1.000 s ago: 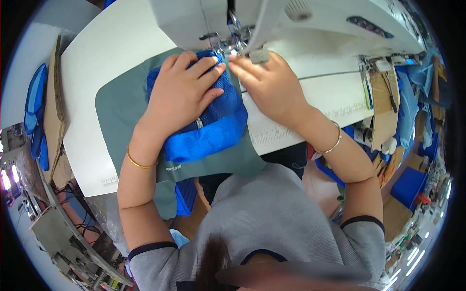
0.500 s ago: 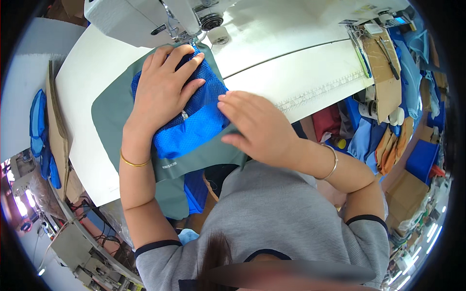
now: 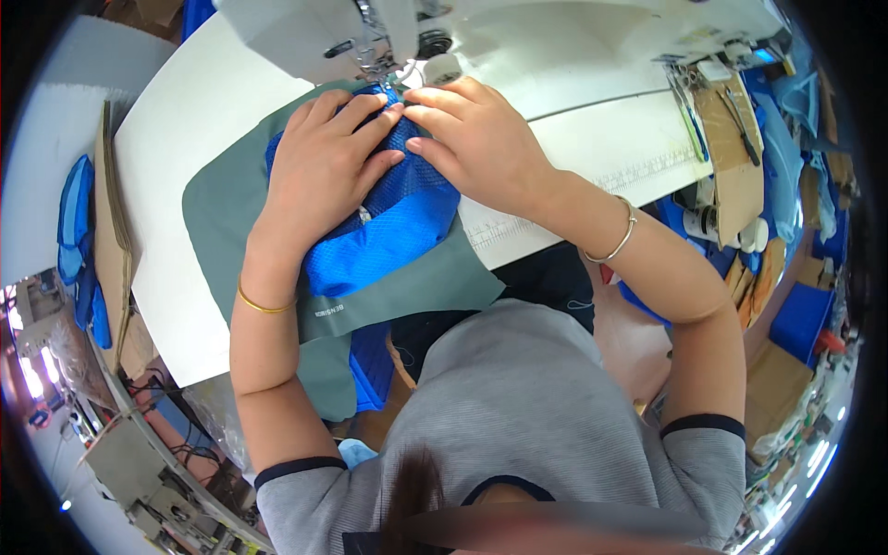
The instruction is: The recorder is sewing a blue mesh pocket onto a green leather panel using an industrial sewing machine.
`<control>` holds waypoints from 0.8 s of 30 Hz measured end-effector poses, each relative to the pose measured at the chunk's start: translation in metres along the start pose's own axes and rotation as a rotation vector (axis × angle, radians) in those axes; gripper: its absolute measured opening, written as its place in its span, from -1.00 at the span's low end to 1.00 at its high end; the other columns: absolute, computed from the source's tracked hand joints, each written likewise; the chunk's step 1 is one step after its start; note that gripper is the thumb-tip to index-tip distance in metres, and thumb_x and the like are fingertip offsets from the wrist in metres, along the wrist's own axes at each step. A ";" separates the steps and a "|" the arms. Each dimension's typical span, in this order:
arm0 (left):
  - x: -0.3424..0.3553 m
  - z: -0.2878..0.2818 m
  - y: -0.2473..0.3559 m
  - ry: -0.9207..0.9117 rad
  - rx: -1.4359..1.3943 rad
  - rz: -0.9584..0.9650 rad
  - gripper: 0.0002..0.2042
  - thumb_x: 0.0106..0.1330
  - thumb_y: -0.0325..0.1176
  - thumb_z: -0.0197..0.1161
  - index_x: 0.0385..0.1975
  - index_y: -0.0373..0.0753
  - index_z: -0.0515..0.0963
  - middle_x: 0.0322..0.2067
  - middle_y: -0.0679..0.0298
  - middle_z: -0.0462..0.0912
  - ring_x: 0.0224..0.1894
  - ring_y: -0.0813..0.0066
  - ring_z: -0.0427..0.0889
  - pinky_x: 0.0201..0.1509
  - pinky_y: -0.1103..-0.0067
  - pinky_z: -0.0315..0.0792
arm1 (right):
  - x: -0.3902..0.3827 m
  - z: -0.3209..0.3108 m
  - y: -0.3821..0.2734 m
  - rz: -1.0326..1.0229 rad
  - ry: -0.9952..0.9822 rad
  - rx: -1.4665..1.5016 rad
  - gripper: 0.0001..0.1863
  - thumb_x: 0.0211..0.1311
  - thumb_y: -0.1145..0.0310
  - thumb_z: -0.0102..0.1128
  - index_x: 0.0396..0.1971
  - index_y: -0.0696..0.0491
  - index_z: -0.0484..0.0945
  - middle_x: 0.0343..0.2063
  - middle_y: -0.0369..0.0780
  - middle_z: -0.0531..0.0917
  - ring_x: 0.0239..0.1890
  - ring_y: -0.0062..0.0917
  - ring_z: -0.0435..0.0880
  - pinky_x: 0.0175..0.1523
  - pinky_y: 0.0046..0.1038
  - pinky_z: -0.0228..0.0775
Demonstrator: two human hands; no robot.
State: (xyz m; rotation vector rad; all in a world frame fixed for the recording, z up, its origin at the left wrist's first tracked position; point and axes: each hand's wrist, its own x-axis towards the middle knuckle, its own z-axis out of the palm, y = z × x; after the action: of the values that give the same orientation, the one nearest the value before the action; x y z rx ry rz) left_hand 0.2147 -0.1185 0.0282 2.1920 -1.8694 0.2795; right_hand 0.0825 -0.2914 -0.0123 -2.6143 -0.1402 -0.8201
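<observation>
My left hand (image 3: 324, 171) lies on a blue mesh fabric piece (image 3: 379, 245) with a solid blue band, its fingers apart and bent over the upper part. My right hand (image 3: 486, 148) rests at that piece's upper right, fingertips beside the left hand's and close to the presser foot (image 3: 379, 69) of a white sewing machine (image 3: 287, 32), fingers apart. The blue piece lies on a larger grey-green panel (image 3: 227, 203), whose top reaches under the needle area. What is exactly under the foot is partly hidden by fingers.
The white worktable (image 3: 176, 129) has a printed ruler along its right front. Scissors and tools (image 3: 735, 106) lie on cardboard at right. Blue fabric (image 3: 74, 222) and cardboard sheets (image 3: 120, 231) stand left. A blue bin (image 3: 797, 319) sits at lower right.
Half a second ago my right hand was lower, over the blue band; it has moved up beside the presser foot. My left hand stays on the mesh.
</observation>
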 end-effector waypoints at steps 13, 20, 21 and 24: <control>-0.005 -0.004 0.002 -0.067 0.024 -0.046 -0.57 0.21 -0.15 0.38 0.08 -0.09 0.66 0.09 0.33 0.62 0.11 0.22 0.51 0.22 0.32 0.40 | 0.010 -0.008 0.010 -0.135 -0.168 -0.199 -0.57 0.08 0.03 0.43 -0.22 0.09 0.71 -0.23 -0.26 0.73 0.15 -0.31 0.56 0.30 -0.26 0.34; -0.002 -0.007 -0.001 -0.079 -0.010 -0.035 -0.54 0.18 -0.16 0.39 0.11 -0.09 0.64 0.11 0.33 0.61 0.11 0.21 0.52 0.21 0.33 0.42 | 0.005 -0.004 0.013 -0.096 -0.127 -0.121 -0.51 0.02 0.01 0.45 -0.13 0.04 0.70 -0.16 -0.28 0.71 0.12 -0.31 0.56 0.28 -0.26 0.36; -0.001 -0.007 -0.001 -0.083 -0.021 -0.030 -0.54 0.18 -0.18 0.40 0.11 -0.10 0.63 0.11 0.32 0.61 0.11 0.21 0.52 0.21 0.33 0.42 | 0.006 -0.005 0.015 -0.108 -0.126 -0.131 -0.49 0.02 0.00 0.44 -0.10 0.03 0.70 -0.13 -0.29 0.70 0.11 -0.33 0.56 0.27 -0.26 0.37; 0.001 -0.008 0.000 -0.085 -0.013 -0.006 -0.54 0.17 -0.22 0.41 0.11 -0.13 0.63 0.10 0.30 0.62 0.11 0.21 0.52 0.22 0.33 0.41 | 0.008 -0.006 0.021 -0.123 -0.135 -0.127 -0.47 0.05 -0.03 0.41 -0.08 0.03 0.69 -0.09 -0.31 0.68 0.09 -0.36 0.56 0.25 -0.27 0.38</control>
State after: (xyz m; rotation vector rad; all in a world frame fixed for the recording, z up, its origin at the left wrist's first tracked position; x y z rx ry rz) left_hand 0.2153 -0.1168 0.0358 2.2335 -1.9021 0.1759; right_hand 0.0903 -0.3135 -0.0109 -2.8046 -0.2975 -0.7141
